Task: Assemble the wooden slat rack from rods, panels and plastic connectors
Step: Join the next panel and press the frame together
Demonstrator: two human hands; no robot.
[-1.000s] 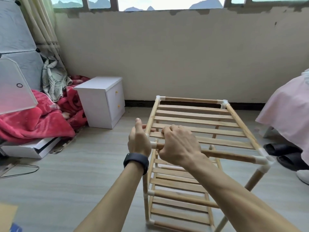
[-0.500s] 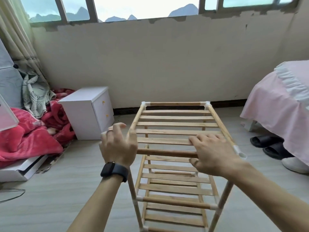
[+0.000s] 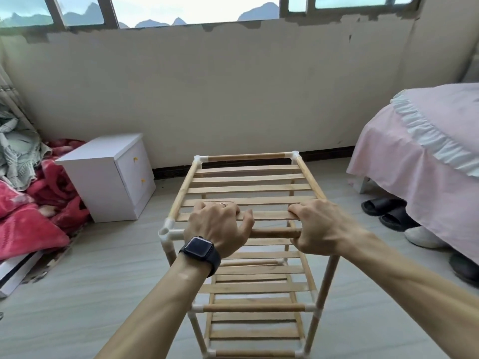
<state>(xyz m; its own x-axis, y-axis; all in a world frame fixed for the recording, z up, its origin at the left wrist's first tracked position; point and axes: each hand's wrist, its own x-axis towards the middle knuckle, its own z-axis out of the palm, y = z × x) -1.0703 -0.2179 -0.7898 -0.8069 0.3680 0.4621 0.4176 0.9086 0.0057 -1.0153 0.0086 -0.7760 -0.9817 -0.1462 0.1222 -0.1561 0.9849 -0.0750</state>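
Note:
A wooden slat rack (image 3: 248, 182) stands upright on the floor in front of me, with several slatted shelves joined by rods and white plastic connectors (image 3: 167, 231). My left hand (image 3: 217, 226), with a dark watch on the wrist, grips the near top rod (image 3: 272, 233) towards its left end, fingers curled over the nearest slat. On the rod's right end my right hand (image 3: 318, 229) grips too and hides the near right corner connector. The lower shelves show beneath my arms.
A white two-drawer cabinet (image 3: 111, 177) stands left of the rack by the wall. Red blankets (image 3: 28, 218) and grey cloth pile at far left. A pink-covered bed (image 3: 425, 151) is at right, with dark slippers (image 3: 388, 211) and white shoes beside it.
My left hand moved right from the near left corner onto the top rod and closed around it. My right hand shifted to the rod's right end and gripped it. The view shifted leftwards.

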